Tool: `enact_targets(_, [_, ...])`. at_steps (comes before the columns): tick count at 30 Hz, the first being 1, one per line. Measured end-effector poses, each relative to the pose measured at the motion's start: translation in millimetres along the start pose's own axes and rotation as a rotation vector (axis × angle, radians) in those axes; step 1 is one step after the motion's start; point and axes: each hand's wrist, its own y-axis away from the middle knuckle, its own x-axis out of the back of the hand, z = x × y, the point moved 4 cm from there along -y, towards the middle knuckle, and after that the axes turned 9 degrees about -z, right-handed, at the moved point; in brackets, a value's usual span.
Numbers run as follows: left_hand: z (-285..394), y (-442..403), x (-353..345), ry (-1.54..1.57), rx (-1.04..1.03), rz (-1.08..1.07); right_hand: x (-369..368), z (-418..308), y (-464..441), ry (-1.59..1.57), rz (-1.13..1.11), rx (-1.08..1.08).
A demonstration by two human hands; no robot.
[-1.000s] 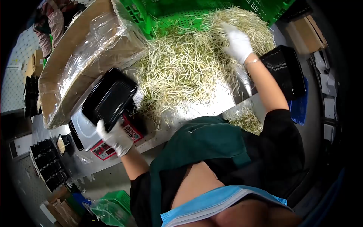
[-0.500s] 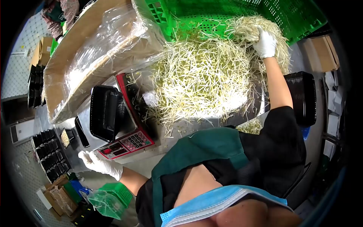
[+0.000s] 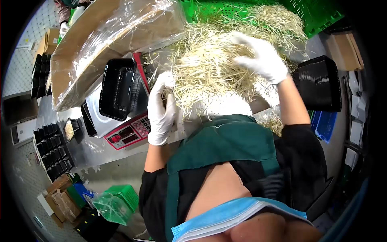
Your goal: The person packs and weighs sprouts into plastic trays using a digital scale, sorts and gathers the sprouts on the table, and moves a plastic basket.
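Observation:
A large heap of pale bean sprouts (image 3: 209, 68) lies on the metal table in front of me. My right hand (image 3: 262, 58), in a white glove, is over the right side of the heap, thumb and fingers apart. At the heap's left edge is my left hand (image 3: 162, 111), also gloved, with its thumb apart from its fingers; the fingertips are partly lost against the sprouts. Left of that hand, an empty black plastic tray (image 3: 117, 89) sits on a red and silver digital scale (image 3: 129, 135).
A large cardboard box lined with clear plastic (image 3: 117, 40) stands behind the scale. A green crate (image 3: 318, 18) is at the back. Stacked black trays (image 3: 318, 82) are at right, more trays (image 3: 52, 151) at far left. Another person's gloved hand (image 3: 63, 29) shows at upper left.
My right hand has come left and nearer from the back of the heap, leaving the clump there. My left hand has moved up and right from below the scale to the sprouts.

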Motion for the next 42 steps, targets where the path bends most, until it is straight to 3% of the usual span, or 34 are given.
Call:
enact_targets(1, [1.3, -1.8, -10.0, -0.117, -0.098, -0.049, 3.6, 28.1, 12.1, 0.114, 0.124, -0.054])
enact_targets(2, [4.5, -7.0, -23.8, -0.237, -0.193, -0.092, -0.1, 36.5, 16.8, 0.190, -0.004, -0.126])
enact_targets(4, [3.0, -33.9, -54.2, -0.363, -0.239, -0.148, -40.1, 37.7, 24.7, 0.468, 0.058, 0.035])
enact_targets(5, [1.7, -54.9, -65.1, -0.414, -0.223, -0.168, -63.3, 46.3, 28.1, 0.553, 0.226, 0.307])
enact_targets(6, [-0.7, -77.6, -74.3, -0.464, -0.208, -0.189, -67.3, 35.9, 16.3, 0.636, 0.168, 0.150])
enact_targets(8, [-18.9, -117.2, -92.7, -0.632, -0.107, -0.279, -65.0, 56.3, -22.4, 0.840, 0.265, 0.063])
enact_targets(9, [-14.6, -129.9, -92.5, -0.633, -0.107, -0.274, -49.1, 50.7, -34.8, 0.661, 0.083, -0.027])
enact_targets(10, [-11.1, -143.6, -90.8, -0.592, 0.061, -0.409, -33.5, 44.7, -45.9, 0.477, -0.096, -0.116])
enact_targets(11, [-7.4, -151.2, -88.3, -0.547, 0.228, -0.542, -31.9, 69.1, -51.8, 0.510, 0.147, 0.155])
enact_targets(12, [1.8, -151.3, -81.0, -0.554, 0.220, -0.537, -16.4, 59.7, -48.3, 0.434, -0.008, 0.004])
enact_targets(14, [34.0, -135.6, -55.1, -0.486, -0.092, -0.311, 11.4, 16.5, -20.2, 0.361, 0.075, 0.019])
enact_targets(15, [43.6, -129.1, -45.6, -0.462, -0.098, -0.353, 16.1, 23.5, -17.2, 0.065, -0.129, 0.016])
enact_targets(16, [34.2, -127.3, -43.0, -0.459, -0.098, -0.365, 11.0, 42.1, -21.5, -0.670, -0.421, -0.059])
enact_targets(18, [13.9, -110.1, -43.3, -0.451, -0.252, -0.372, 2.1, 57.1, -28.5, -0.317, -0.366, 0.027])
enact_targets(19, [1.8, -99.7, -40.4, -0.582, -0.063, -0.452, 5.3, 66.9, -36.3, -0.075, -0.302, -0.146])
enact_targets(20, [-12.7, -88.7, -38.7, -0.636, 0.063, -0.476, 13.4, 74.6, -46.9, 0.315, -0.394, -0.295])
enact_targets(22, [-34.0, -63.7, -28.2, -0.503, 0.044, -0.551, 21.5, 58.5, -27.2, 0.315, -0.127, -0.099])
enact_targets(23, [-43.3, -57.1, -25.8, -0.349, -0.002, -0.495, 19.0, 50.6, -21.2, 0.082, -0.157, -0.059])
enact_targets(24, [-45.3, -60.2, -30.3, -0.341, 0.010, -0.505, 9.5, 34.4, -21.8, 0.140, -0.157, -0.038])
enact_targets(26, [-29.1, -73.2, -41.9, -0.346, -0.223, -0.254, -34.5, 26.2, -37.9, 0.184, -0.245, -0.007])
enact_targets(28, [-32.2, -80.7, -62.7, -0.363, -0.146, -0.415, -63.5, 5.2, -29.6, 0.373, -0.267, 0.030])
enact_targets(30, [-52.4, -51.3, -78.1, -0.302, -0.433, -0.416, -92.9, 7.2, 10.4, 0.451, 0.103, 0.321])
enact_targets(32, [-31.7, -19.9, -77.0, -0.315, -0.360, -0.463, -113.6, 4.4, 45.0, 0.517, -0.056, 0.274])
enact_targets(34, [-32.3, -3.6, -90.7, -0.849, -0.282, -0.583, -113.8, 7.8, 40.2, 0.579, -0.126, 0.198])
enact_targets(35, [-51.9, -14.0, -98.3, -0.710, -0.320, -0.458, -119.0, 10.7, 45.1, 0.633, -0.214, 0.121])
enact_targets(36, [-51.8, -24.7, -99.8, -0.705, -0.314, -0.463, -119.6, 17.3, 38.8, 0.629, -0.222, 0.120])
enact_targets(38, [-32.5, -64.5, -86.7, -0.905, -0.277, -0.352, -96.2, 28.7, -0.2, 0.780, 0.202, 0.196])
enact_targets(39, [-23.3, -83.4, -80.8, -0.910, -0.280, -0.346, -83.1, 21.9, -14.4, 0.783, 0.209, 0.199])
enact_targets(41, [-19.7, -111.4, -72.1, -0.534, 0.100, -0.519, -55.1, 12.1, -37.2, 0.505, -0.307, -0.171])
enact_targets(42, [-10.3, -111.3, -67.0, -0.534, 0.096, -0.517, -43.5, 8.4, -34.6, 0.507, -0.303, -0.172])
